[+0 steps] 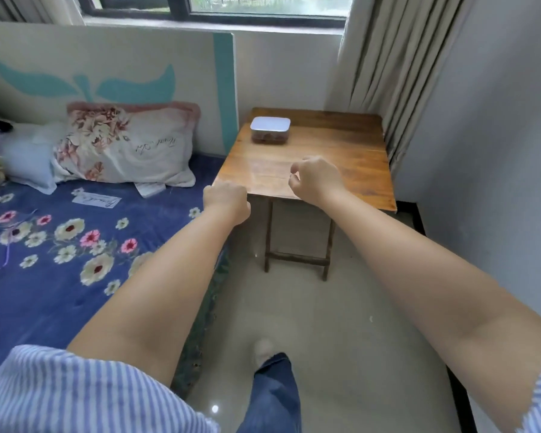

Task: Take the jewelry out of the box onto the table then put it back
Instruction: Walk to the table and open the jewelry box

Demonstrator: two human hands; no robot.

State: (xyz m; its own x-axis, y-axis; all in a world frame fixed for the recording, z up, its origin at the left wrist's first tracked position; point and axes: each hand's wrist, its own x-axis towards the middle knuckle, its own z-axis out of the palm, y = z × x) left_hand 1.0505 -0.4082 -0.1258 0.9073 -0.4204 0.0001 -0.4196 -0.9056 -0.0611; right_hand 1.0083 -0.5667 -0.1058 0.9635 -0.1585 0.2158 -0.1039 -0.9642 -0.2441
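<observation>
A small clear box (pixel 270 130) with a white lid stands closed on the far left part of a wooden folding table (pixel 331 164). Dark reddish things show through its side, too small to make out. My left hand (pixel 226 200) is curled into a loose fist at the table's near left corner, holding nothing. My right hand (pixel 316 179) hovers over the near middle of the tabletop with its fingers curled in, also with nothing in it. Both hands are well short of the box.
A bed (pixel 60 245) with a blue floral sheet and a flowered pillow (pixel 125 145) lies directly left of the table. Grey curtains (pixel 397 73) hang behind the table's right side, with a wall beside them. My leg in jeans (pixel 272 392) stands on the pale tiled floor.
</observation>
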